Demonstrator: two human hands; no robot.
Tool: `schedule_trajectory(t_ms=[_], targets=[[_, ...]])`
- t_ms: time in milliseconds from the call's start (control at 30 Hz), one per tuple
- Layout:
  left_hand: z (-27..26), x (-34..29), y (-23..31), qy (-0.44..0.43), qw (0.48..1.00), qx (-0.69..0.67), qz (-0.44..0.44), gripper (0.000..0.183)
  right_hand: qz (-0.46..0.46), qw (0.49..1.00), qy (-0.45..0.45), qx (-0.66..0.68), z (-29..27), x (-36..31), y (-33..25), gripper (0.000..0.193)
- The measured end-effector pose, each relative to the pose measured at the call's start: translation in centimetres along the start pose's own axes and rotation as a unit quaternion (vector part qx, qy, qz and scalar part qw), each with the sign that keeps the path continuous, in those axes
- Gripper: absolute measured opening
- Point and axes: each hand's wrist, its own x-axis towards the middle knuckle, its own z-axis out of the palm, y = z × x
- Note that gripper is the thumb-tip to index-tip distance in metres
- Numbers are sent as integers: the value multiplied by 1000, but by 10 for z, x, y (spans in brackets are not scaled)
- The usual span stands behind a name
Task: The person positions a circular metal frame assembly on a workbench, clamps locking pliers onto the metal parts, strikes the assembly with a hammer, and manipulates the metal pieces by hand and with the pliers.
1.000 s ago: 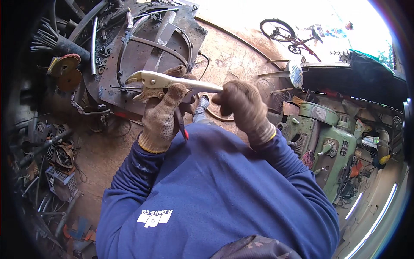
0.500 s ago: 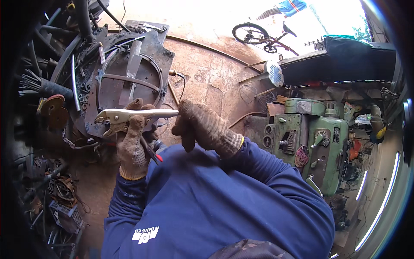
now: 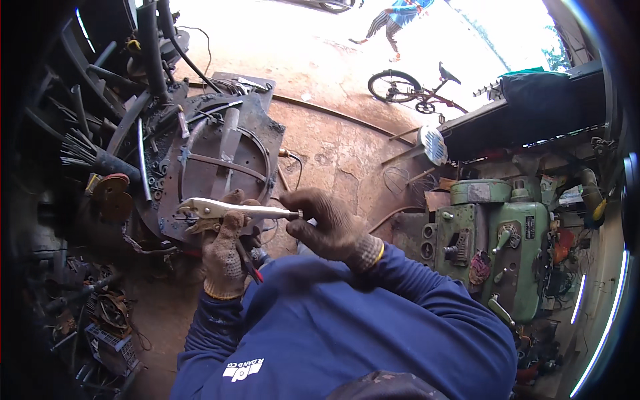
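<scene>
Silver locking pliers (image 3: 252,210) lie crosswise in front of my chest, jaws pointing left. My left hand (image 3: 225,257), in a dotted knit glove, is closed around them behind the jaws. A red-tipped handle (image 3: 255,269) slants down beside that palm; whether it belongs to the same pliers cannot be told. At the right end of the handle sits a small screw knob (image 3: 297,215). My right hand (image 3: 330,223), in a soiled knit glove, is around this knob with thumb and fingers apart above and below it. Contact with the knob is unclear.
A cluttered metal workbench (image 3: 170,207) with a round frame stands ahead-left, metal bars and scraps around it. On the right is a green machine (image 3: 513,267) with levers. A round-topped stool (image 3: 433,145), a bicycle (image 3: 427,93) and a walking person (image 3: 395,23) are farther off.
My right fingers have opened from around the handle's end, uncovering the screw knob. The whole scene has shifted down and right in view. The distant person has moved.
</scene>
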Motion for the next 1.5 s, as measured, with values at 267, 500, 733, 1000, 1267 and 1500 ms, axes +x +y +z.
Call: schedule_trajectory(t_ms=[267, 500, 733, 1000, 1267, 1500], targets=[[5, -3, 11, -15, 999, 45, 6, 42, 425, 813, -188, 350, -10, -10, 42, 37], [-10, 0, 2, -14, 998, -42, -50, 40, -71, 935, -135, -320, -11, 3, -21, 33], [-11, 3, 14, -53, 998, 44, -12, 43, 379, 859, -211, 272, -10, 1, 3, 55], [-20, 3, -2, -50, 994, -43, -92, 40, -53, 944, -164, -281, -13, 9, -35, 36], [-13, 8, 2, -36, 998, -2, -52, 34, 6, 977, -28, -210, 2, -5, 0, 31], [-20, 19, -29, -155, 984, 88, 21, 38, 347, 860, -265, 264, -17, 3, 27, 59]])
